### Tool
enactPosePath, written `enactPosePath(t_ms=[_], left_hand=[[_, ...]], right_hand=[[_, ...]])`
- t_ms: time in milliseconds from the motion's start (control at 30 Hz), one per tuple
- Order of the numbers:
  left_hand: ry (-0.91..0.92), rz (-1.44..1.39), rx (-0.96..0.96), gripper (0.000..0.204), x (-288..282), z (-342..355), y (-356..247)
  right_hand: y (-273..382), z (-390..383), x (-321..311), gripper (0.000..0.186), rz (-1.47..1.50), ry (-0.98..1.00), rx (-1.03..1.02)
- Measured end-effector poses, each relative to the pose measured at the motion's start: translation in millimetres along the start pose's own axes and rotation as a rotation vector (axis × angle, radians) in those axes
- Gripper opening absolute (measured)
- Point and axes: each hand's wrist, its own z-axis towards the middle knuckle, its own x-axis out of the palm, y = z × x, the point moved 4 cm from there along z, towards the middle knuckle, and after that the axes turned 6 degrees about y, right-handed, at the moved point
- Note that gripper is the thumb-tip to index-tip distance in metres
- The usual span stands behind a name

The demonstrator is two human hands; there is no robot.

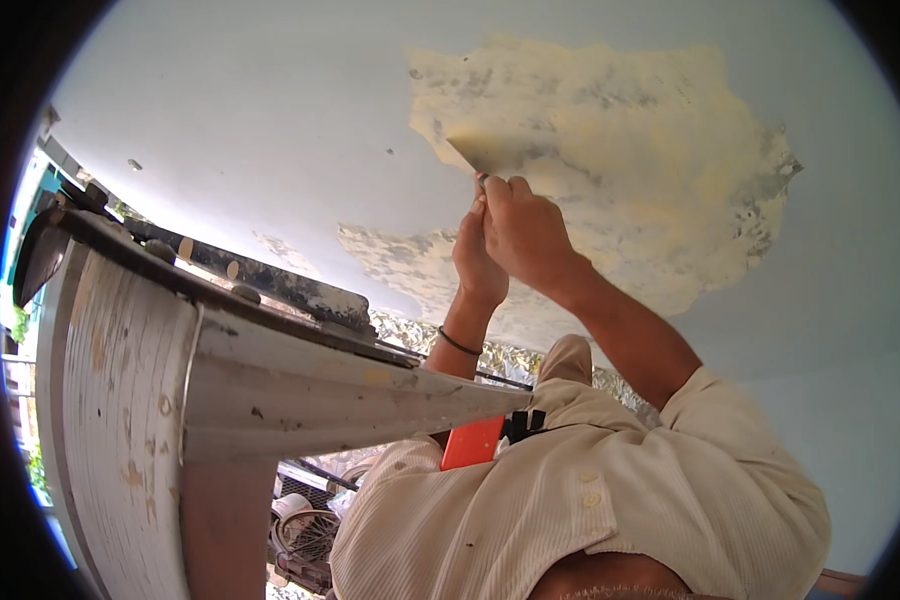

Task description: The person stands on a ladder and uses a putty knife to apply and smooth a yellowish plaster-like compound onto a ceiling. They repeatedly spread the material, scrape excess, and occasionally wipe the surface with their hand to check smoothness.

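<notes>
A putty knife (463, 152) with a broad flat blade lies against the pale wall (270, 90), at the left edge of a large patch of yellowish filler (610, 130). Both hands meet at its handle, most of which their fingers hide. My right hand (528, 228) is closed around the handle. Just below and to the left, my left hand (478, 258) is closed too, with its thumb and fingers at the handle's end. A dark band circles the left wrist. The filler is mottled with grey smears and has ragged edges.
A worn whitish ladder or stand (300, 385) with a dark metal edge rises close on my left, beside the left forearm. A red object (473, 444) sits at my waist. Far below are a spoked wheel (308, 535) and a white bucket-like container (292, 506).
</notes>
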Motion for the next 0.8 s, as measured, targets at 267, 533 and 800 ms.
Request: enactPosePath(t_ms=[267, 533, 800], left_hand=[[0.062, 0.282, -0.005, 0.056, -12.9, 7.7, -2.9], [0.116, 0.32, 0.002, 0.068, 19.3, 5.0, -4.5], [0.134, 0.523, -0.022, 0.068, -17.0, 30.3, -6.0]], right_hand=[[-36.6, 11.3, 33.6, 0.026, 0.143, 0.132, -0.008], [-18.8, -2.9, -4.6, 0.032, 0.017, 0.105, 0.048], [-34.0, 18.3, 17.2, 0.035, 0.066, 0.117, -0.019]])
